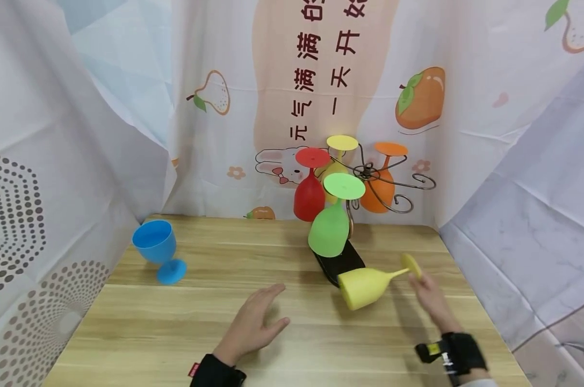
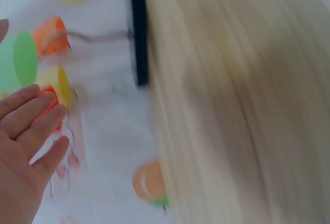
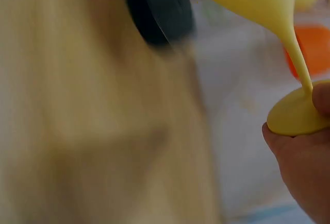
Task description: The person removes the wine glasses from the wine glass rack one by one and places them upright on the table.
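By its round foot, my right hand pinches a yellow plastic goblet, which is tilted on its side above the table. The right wrist view shows the thumb and a finger on the goblet's foot. My left hand is over the table with its fingers extended and holds nothing. Behind them stands a wire rack on a black base. Upside down on it hang a red goblet, a green goblet, another yellow goblet and an orange goblet.
A blue goblet stands upright at the table's left side. Two curled rack arms on the right carry no goblet. Printed curtains enclose the wooden table at the back and sides.
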`<state>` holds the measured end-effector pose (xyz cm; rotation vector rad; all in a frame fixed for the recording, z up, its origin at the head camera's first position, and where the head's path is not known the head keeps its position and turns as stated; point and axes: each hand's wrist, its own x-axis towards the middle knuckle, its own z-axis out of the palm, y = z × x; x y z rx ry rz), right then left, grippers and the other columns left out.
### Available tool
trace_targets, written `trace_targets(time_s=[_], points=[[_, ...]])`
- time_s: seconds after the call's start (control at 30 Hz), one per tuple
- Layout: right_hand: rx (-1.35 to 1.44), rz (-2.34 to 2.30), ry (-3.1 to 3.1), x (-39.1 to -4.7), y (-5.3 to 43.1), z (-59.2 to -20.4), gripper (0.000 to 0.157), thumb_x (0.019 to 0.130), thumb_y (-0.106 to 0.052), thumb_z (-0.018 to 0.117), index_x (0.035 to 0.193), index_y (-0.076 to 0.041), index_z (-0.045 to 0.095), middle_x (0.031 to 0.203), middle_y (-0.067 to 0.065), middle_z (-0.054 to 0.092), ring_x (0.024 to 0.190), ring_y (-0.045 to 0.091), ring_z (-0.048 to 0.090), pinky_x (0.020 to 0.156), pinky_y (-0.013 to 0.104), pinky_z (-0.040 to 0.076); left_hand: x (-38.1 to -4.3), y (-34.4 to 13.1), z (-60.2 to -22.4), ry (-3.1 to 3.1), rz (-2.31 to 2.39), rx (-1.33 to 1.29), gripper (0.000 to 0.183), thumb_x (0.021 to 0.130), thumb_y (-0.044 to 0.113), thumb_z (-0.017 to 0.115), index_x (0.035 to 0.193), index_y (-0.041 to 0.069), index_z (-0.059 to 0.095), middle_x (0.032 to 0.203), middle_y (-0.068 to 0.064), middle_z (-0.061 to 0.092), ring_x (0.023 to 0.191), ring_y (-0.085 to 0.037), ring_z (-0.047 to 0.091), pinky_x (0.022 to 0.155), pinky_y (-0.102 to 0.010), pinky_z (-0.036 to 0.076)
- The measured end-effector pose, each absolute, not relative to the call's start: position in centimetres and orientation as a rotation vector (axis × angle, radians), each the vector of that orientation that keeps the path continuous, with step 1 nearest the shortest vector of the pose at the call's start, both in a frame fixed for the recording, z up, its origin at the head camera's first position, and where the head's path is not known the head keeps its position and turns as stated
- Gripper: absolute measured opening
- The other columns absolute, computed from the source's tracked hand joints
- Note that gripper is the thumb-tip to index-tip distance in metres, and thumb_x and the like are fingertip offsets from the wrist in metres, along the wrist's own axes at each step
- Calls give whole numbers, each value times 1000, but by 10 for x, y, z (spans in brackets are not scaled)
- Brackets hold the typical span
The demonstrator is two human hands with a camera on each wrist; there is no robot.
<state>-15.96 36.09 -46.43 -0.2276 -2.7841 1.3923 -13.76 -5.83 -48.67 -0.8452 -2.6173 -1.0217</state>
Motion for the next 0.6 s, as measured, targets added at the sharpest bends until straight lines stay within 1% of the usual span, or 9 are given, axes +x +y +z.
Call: trace_targets(time_s=[0.03,0.07,0.1,0.17,0.23,0.3,0.4,0.53,0.6], points=[[-257,1507,-2742,-157,346,-474,52,105,-26,35,142,11,34,143,35,38,130,38,42,110,56,34,-137,-52,-484,-2609,-1056,-882,63,85,34,70,139,9,50,140,-6,56,128,-23,55,106,-45,46],[-280,1634,-2687,-155,332,-481,53,105,-26,35,144,10,31,148,33,34,134,30,41,114,56,28,-137,-45,-482,-2603,-1089,-916,62,85,35,70,139,10,50,140,-5,56,128,-23,55,105,-45,47],[-288,1694,-2640,-154,318,-487,52,105,-25,36,144,9,33,148,31,35,132,20,45,116,50,29,-136,-40,-481,-2599,-1116,-945,62,86,37,70,139,11,50,140,-5,57,127,-22,55,104,-43,48],[-293,1807,-2554,-155,290,-495,50,104,-24,39,143,7,37,148,27,39,120,-2,49,112,31,35,-134,-31,-478,-2600,-1155,-971,60,87,40,68,137,12,51,137,-5,59,126,-22,56,103,-42,50],[-285,1935,-2460,-156,267,-497,49,103,-23,40,142,8,38,148,24,39,108,-17,44,102,14,37,-133,-25,-476,-2591,-1186,-979,57,88,43,66,134,12,54,133,-4,61,122,-21,58,100,-41,51],[-248,2062,-2363,-158,248,-497,49,103,-20,40,143,8,36,150,23,36,105,-22,44,95,3,37,-133,-21,-474,-2579,-1188,-979,54,89,45,65,130,12,56,128,-3,63,118,-19,60,98,-38,53],[-183,2245,-2221,-160,226,-494,52,104,-20,39,148,6,28,155,19,29,110,-21,44,95,0,37,-134,-18,-471,-2540,-1198,-978,49,88,42,66,125,11,58,123,-3,65,113,-16,62,94,-34,54],[-122,2346,-2107,-161,207,-490,56,103,-20,41,149,6,24,146,8,39,112,-17,47,99,4,39,-137,-16,-467,-2481,-1209,-968,48,84,35,72,121,7,59,113,-3,67,103,-11,62,88,-29,55],[-103,2351,-2087,-161,201,-489,56,103,-20,43,148,8,25,138,3,45,111,-15,50,98,5,41,-138,-16,-465,-2443,-1200,-960,46,81,31,75,117,5,61,101,-2,68,92,-6,61,81,-24,55]])
